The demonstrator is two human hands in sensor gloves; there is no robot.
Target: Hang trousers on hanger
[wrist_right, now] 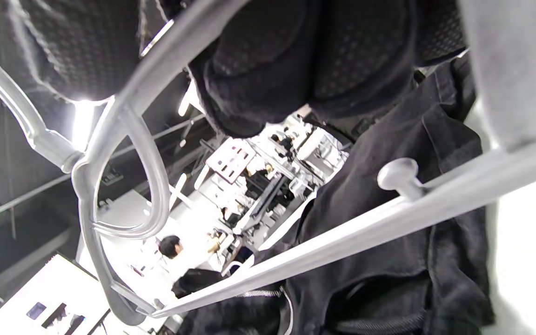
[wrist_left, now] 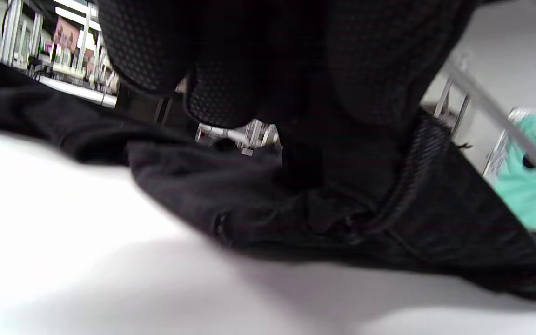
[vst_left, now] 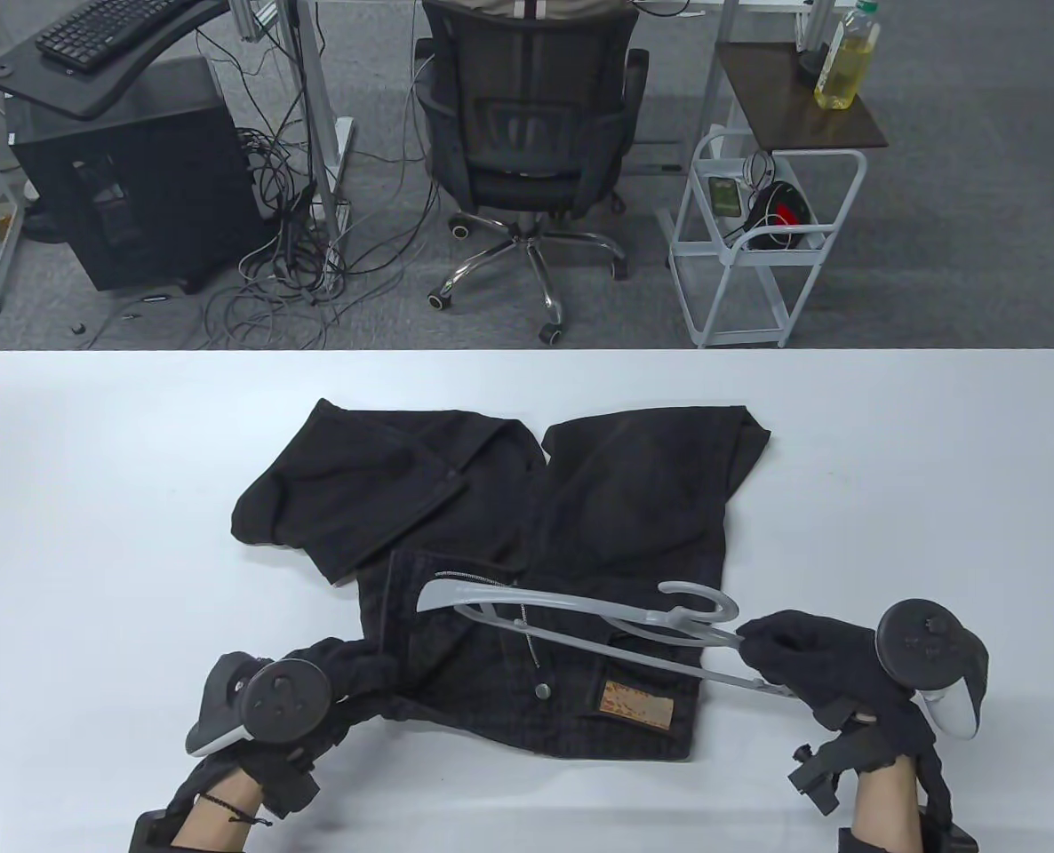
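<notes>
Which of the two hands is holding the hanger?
The right hand: it grips one end of the grey hanger above the trousers. The left hand grips the trousers' waistband corner instead.

**Black gloves, dark trackers, bare forearms**

The left hand [vst_left: 331, 684] wears a black mesh-textured fabric glove, its weave showing as fine dots up close. On its back sits a round dark grey tracker [vst_left: 256, 702] with a ring-shaped head and paler grey underside. The right hand [vst_left: 811, 662] has the same black glove and a matching dark disc-topped tracker [vst_left: 927, 657] with a white handle. Both forearms are bare skin; a thin black cord circles the left wrist.
</notes>
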